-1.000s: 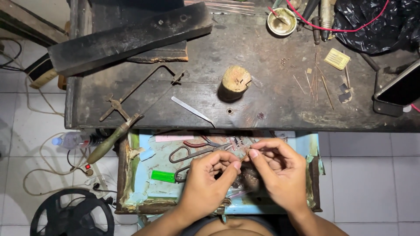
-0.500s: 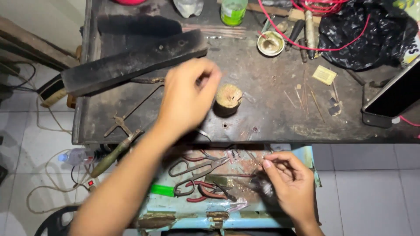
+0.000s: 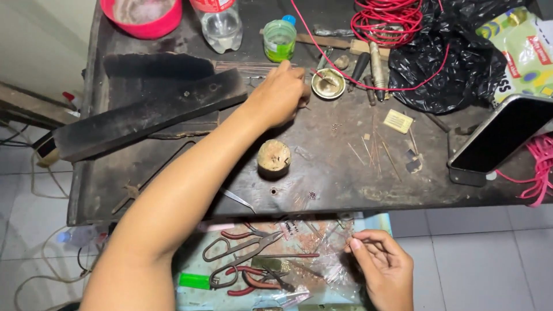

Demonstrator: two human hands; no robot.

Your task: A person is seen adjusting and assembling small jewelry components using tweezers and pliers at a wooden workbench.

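My left hand reaches far across the dark workbench, its fingers curled together right beside a small brass bowl. Whether it grips anything there is hidden by the fingers. My forearm passes just left of a round wooden stump block. My right hand stays low over the open drawer tray, thumb and fingers pinched on a thin piece of wire. Metal shears and red-handled pliers lie in the drawer to its left.
At the bench's back stand a red bowl, a plastic bottle, a green jar, a red wire coil and a black plastic bag. A long black bar lies left, a phone right. A green lighter is in the drawer.
My left hand left my right hand at the drawer, rose over the stump block, then went further back to the brass bowl. My right hand stayed over the drawer. The view tilted up.
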